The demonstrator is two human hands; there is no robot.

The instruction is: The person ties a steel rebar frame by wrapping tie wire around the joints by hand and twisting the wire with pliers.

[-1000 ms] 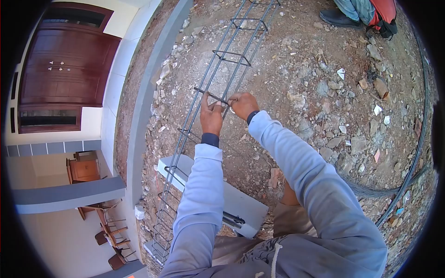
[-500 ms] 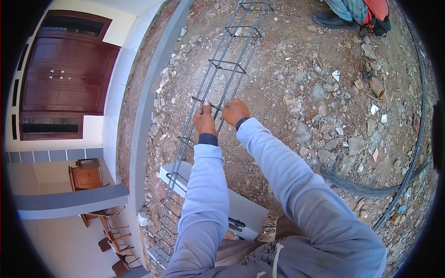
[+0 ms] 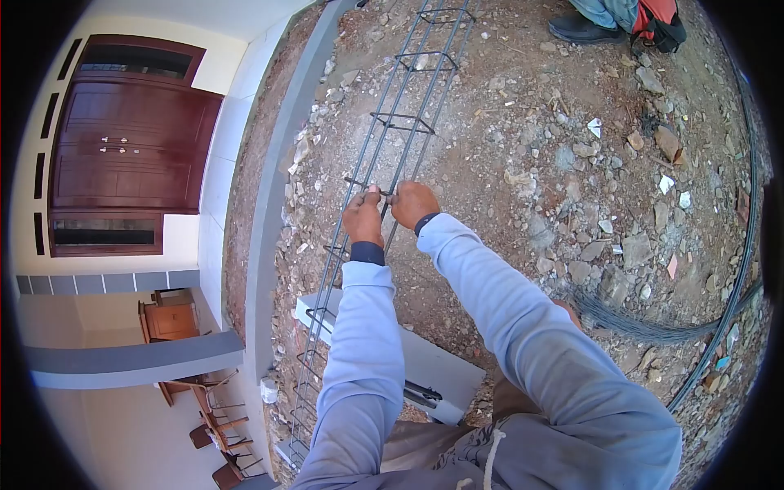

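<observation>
A long rebar cage point(image 3: 408, 128) of thin parallel bars with square stirrups runs from the top of the view down to the lower left. My left hand point(image 3: 363, 218) is closed with its thumb up, gripping a stirrup partway along the cage. Right beside it, my right hand point(image 3: 415, 204) is closed at the other side of the same stirrup, its knuckles toward me. The fingertips of both hands are partly hidden. Below my hands, a pale grey board or block point(image 3: 445, 367) lies under the cage, with a dark slender object point(image 3: 422, 395) on it.
Rubble and stones point(image 3: 637, 249) cover the ground. A coil of wire point(image 3: 653, 325) and long dark rods point(image 3: 745, 237) lie at the right. Another person's shoe point(image 3: 586, 29) shows at the top right. A grey curb point(image 3: 273, 175) runs along the left, before a house with red-brown doors point(image 3: 135, 147).
The view has shifted slightly, so the house and cage sit farther right and lower. My hands stay at the same stirrup, the right one slightly closer to the left.
</observation>
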